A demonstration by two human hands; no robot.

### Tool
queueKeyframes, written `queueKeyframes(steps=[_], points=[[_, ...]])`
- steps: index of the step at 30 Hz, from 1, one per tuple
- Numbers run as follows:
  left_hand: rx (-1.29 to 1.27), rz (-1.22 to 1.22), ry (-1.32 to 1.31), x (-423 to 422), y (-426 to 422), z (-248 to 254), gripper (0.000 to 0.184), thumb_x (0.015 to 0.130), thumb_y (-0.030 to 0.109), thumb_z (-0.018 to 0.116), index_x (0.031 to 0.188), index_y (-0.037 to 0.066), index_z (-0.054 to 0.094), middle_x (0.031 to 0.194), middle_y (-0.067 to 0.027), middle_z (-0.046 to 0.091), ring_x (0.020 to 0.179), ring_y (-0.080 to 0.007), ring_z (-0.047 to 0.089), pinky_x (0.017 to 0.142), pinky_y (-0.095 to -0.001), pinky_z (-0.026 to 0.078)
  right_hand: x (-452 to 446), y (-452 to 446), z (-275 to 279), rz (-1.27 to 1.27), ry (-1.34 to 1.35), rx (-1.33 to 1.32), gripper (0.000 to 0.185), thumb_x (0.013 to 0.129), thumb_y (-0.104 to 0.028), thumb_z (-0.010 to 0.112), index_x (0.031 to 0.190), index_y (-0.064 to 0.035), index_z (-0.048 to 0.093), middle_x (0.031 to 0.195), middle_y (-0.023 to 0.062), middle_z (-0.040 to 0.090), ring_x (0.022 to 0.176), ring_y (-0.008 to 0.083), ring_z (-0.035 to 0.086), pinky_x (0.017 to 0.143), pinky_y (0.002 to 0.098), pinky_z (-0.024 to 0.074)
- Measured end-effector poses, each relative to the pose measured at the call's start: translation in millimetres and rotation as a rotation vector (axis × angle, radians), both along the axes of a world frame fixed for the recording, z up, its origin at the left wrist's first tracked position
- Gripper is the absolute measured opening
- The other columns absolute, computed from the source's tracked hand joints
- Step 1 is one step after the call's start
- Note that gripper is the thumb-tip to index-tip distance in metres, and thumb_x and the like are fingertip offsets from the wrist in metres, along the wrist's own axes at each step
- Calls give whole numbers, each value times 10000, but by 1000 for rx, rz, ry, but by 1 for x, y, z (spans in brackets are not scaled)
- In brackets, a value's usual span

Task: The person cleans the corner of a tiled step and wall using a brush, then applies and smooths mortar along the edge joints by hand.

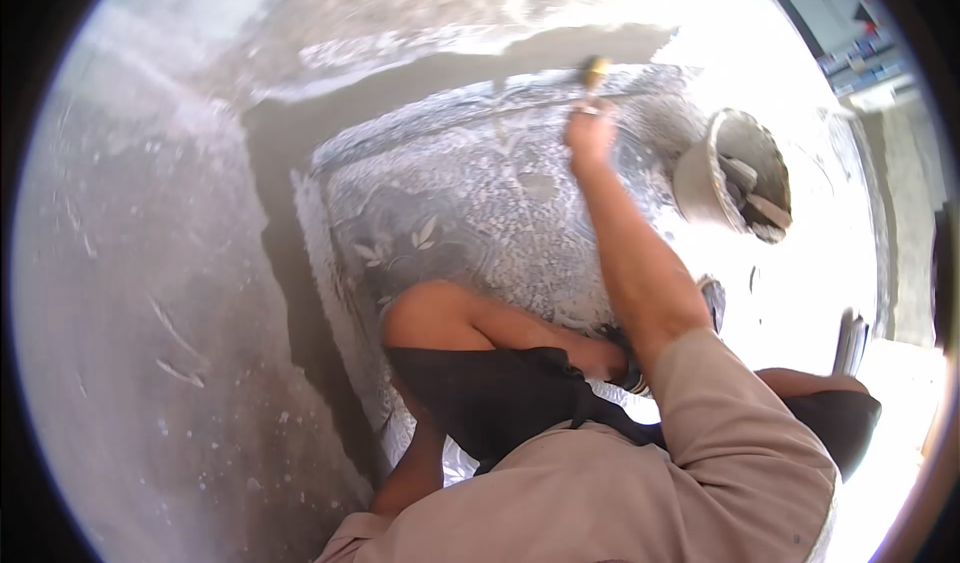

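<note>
My right hand (591,135) is stretched far forward, its fingers closed around the handle of a small brush (596,69) with a yellow part at its far end. Motion smears the brush, so its tip is unclear. It is at the foot of the far wall, by a dark grey, wet-looking band (420,76) that runs along the wall base and turns down the left wall. My left forearm (412,468) goes down beside my bent knee; the left hand itself is hidden behind the leg.
A cement-crusted bucket (705,178) stands right of my right arm, with grey lumps or tools inside. Patterned floor (450,203) with leaf shapes, spattered pale, lies before my folded legs. A bare grey wall (150,293) rises close on the left. Strong light washes out the right side.
</note>
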State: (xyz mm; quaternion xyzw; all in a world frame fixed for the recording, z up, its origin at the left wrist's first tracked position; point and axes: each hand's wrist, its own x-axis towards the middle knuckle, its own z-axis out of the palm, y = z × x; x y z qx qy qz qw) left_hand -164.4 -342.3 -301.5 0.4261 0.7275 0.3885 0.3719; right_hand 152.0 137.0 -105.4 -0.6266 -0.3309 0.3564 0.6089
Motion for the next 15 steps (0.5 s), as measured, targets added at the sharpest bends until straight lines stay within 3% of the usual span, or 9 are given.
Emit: queueKeyframes(steps=[1, 2, 3, 4, 7, 9, 11, 13, 15], points=[[3, -27, 39, -1, 1, 2, 523, 1059, 377, 519, 1435, 14, 502, 1388, -185, 550, 1315, -326, 497, 1143, -478, 352, -29, 11, -51, -26, -540, 13, 401, 998, -129, 598, 1379, -38, 512, 853, 129, 658, 728, 273, 649, 643, 438, 533], [0, -51, 76, -3, 1, 4, 518, 1061, 371, 517, 1434, 12, 503, 1378, -184, 553, 1300, -324, 502, 1134, -473, 358, -72, -23, -6, 125, -504, -60, 455, 995, -147, 588, 1410, 2, 479, 974, 230, 689, 904, 390, 679, 824, 491, 548], [-7, -59, 101, -6, 0, 6, 514, 1063, 365, 515, 1433, 9, 503, 1369, -183, 557, 1284, -321, 507, 1124, -469, 365, -102, -43, -15, 257, -613, -77, 456, 998, -121, 560, 1421, 28, 473, 1078, 288, 687, 1017, 424, 676, 929, 509, 534], [-11, -66, 125, -8, 1, 8, 509, 1064, 359, 512, 1432, 7, 503, 1360, -182, 560, 1269, -318, 512, 1115, -465, 372, -116, -55, -29, 603, -904, -5, 427, 997, -101, 547, 1415, -17, 525, 1041, 276, 698, 1010, 428, 684, 933, 502, 549], [-24, -88, 162, -10, 4, 12, 496, 1070, 341, 506, 1429, -1, 505, 1332, -180, 571, 1223, -310, 528, 1087, -452, 392, -103, -78, 36, 798, -641, -170, 410, 994, -75, 528, 1400, -98, 588, 1003, 261, 698, 1001, 435, 690, 926, 487, 562], [-30, -103, 183, -14, 5, 17, 487, 1073, 329, 501, 1427, -6, 505, 1314, -178, 578, 1193, -305, 538, 1068, -443, 405, -42, -40, 46, 534, -498, -351, 403, 987, -102, 558, 1381, -166, 615, 1048, 264, 707, 1039, 452, 690, 933, 483, 561], [-34, -126, 192, -17, 11, 20, 478, 1077, 317, 497, 1425, -11, 506, 1295, -176, 585, 1162, -300, 548, 1049, -435, 418, 43, -21, 48, 382, -756, -219, 351, 1015, -193, 550, 1354, -112, 583, 1118, 282, 715, 1096, 457, 689, 949, 518, 551], [-45, -136, 191, -20, 14, 23, 469, 1081, 304, 492, 1423, -16, 507, 1277, -175, 592, 1132, -294, 558, 1030, -426, 431, 86, -33, 56, -10, -670, -340, 300, 1018, -222, 538, 1295, -137, 615, 1158, 272, 714, 1127, 465, 672, 967, 533, 540], [-72, -130, 164, -20, 17, 29, 460, 1084, 292, 488, 1420, -21, 508, 1258, -173, 599, 1101, -289, 569, 1011, -418, 445, 121, -56, 58, -78, -673, -464, 305, 1017, -245, 525, 1288, -163, 637, 1170, 263, 713, 1140, 472, 663, 982, 544, 528]])
